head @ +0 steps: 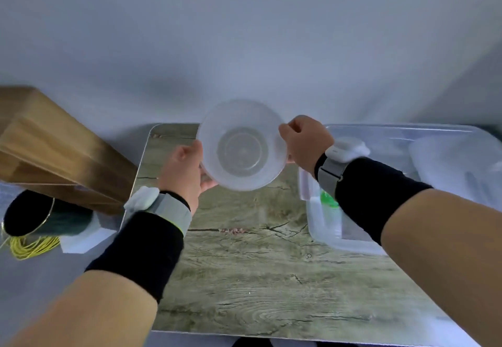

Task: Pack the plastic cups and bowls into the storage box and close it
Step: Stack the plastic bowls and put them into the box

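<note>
Held above the tabletop's [244, 278] far edge, translucent plastic bowl [241, 145] pinched at opposite rims by left hand [187, 172] and right hand [305, 142]; likely light, thin, flexible, slippery.

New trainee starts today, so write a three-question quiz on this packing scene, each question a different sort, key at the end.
1. True or false: the translucent round plastic bowl rests flat on the wood-grain mat.
2. Which hands hold the bowl? A) left hand only B) right hand only C) both
3. Fill in: the clear plastic storage box sits on the person's ___ side.

Key: 1 false, it is held up above the mat, mouth tilted toward the camera. 2 C, one hand at each side of the rim. 3 right.
</note>
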A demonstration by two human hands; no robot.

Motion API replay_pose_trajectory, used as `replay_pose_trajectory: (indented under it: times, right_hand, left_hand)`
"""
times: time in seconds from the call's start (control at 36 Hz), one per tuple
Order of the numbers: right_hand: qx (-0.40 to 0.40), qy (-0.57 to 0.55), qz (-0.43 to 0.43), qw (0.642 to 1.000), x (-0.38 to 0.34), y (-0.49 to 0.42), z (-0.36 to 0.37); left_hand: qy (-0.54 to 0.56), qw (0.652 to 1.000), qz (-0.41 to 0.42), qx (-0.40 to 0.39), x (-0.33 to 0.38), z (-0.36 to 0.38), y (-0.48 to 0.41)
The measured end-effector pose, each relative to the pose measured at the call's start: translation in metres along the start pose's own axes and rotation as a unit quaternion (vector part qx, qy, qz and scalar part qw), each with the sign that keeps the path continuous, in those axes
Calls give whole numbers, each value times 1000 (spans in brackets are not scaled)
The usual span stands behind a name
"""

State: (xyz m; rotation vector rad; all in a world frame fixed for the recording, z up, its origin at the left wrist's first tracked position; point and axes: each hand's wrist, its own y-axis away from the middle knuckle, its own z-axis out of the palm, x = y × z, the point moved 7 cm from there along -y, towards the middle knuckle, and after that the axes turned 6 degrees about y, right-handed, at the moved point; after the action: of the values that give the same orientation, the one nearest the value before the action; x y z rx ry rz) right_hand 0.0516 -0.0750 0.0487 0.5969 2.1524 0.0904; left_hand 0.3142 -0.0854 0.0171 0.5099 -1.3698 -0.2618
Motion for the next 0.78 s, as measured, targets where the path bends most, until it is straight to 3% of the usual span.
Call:
replay_pose_trajectory:
  times: [0.39,0.56,0.78]
  right_hand:
    - [97,-77,68,990,137,-2,-211]
    - [80,-17,97,992,194,-4,-234]
    - [48,31,110,992,247,-2,-224]
  left_hand:
    - [-77,993,39,-80,-24,234,68]
    - [-124,988,4,-95,-74,281,72]
    - [-212,974,-3,-75,-116,291,75]
